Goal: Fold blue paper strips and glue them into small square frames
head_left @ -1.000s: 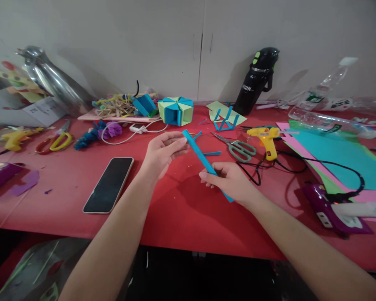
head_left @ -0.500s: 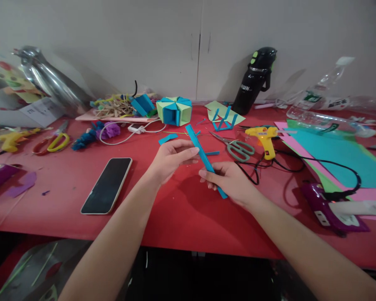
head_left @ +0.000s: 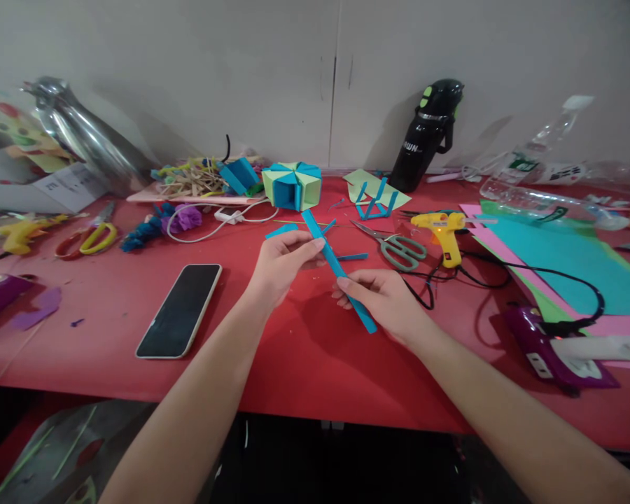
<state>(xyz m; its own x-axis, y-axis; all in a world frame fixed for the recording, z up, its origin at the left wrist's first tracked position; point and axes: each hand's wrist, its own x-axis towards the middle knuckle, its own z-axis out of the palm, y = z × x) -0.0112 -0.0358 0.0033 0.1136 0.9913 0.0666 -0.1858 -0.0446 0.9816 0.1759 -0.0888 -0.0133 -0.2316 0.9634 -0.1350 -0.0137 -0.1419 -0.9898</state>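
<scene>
View from a head-worn camera: two bare hands hold a narrow blue paper strip point(head_left: 334, 262) slantwise over a red-covered surface point(head_left: 294, 367), its upper end pointing away and to the left, its lower end near and to the right. The left hand point(head_left: 279, 264) has a narrow grip, thumb pressed on the strip below its upper end. The right hand point(head_left: 382, 299) pinches it lower down, thumb across the face, leaving the tail free below.

Over the last second the left hand has come in from beside the strip's far end to take hold of it, and in the last half second that end has swung slightly left. The strip is therefore now steadied at two places instead of one. It looks straight and loose, joined to nothing that can be seen; whether it is being creased or merely turned, I cannot tell.

The things around it look unchanged. Just beyond the hands lie a short blue strip point(head_left: 355, 257) and scissors with grey-green handles point(head_left: 407, 252), with a yellow hot-glue gun point(head_left: 445, 231) to their right. Farther back stand a blue-and-pale-green paper ring of wedges point(head_left: 292, 187) and a small blue paper frame point(head_left: 376, 209) with upright prongs. A dark-screened smartphone point(head_left: 180, 311) lies left of the left forearm.
</scene>
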